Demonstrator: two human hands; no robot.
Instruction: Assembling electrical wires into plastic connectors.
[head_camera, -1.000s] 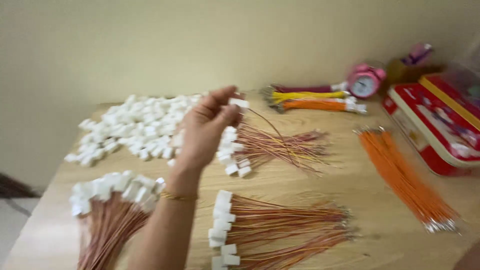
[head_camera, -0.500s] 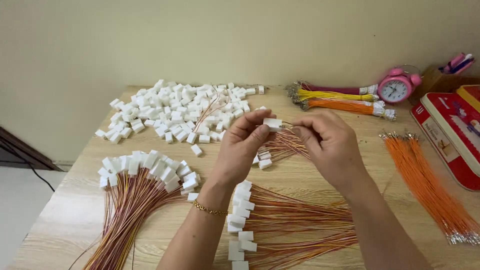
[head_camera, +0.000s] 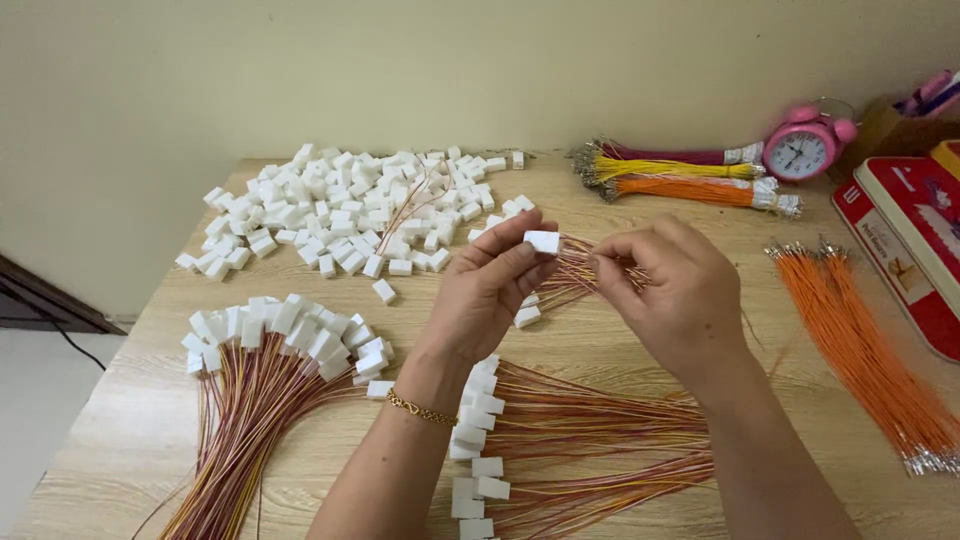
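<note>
While both arms reach in over the pale wooden counter (head_camera: 150, 440), the left hand (head_camera: 490, 295) pinches a small white plastic connector block (head_camera: 541, 241) between thumb and fingertips, raised a little above the surface. Just beside it, the right hand (head_camera: 675, 295) is closed narrowly on thin red-and-yellow wires (head_camera: 575, 270) that run toward the block; whether they already sit inside it I cannot tell. A thin gold chain bracelet (head_camera: 418, 408) circles the left wrist.

Behind the hands lies a loose heap of white plastic connector blocks (head_camera: 340, 205). At the near left a fanned bundle of wires tipped with white blocks (head_camera: 265, 345) spreads out, and a second such bundle (head_camera: 560, 440) lies under the forearms. Long orange wires with metal ends (head_camera: 865, 350) rest well to the right, near a red tin box (head_camera: 915, 250). Tied yellow, orange and maroon wire bundles (head_camera: 680, 172) lie at the back, touching a pink round alarm clock (head_camera: 805, 150).
</note>
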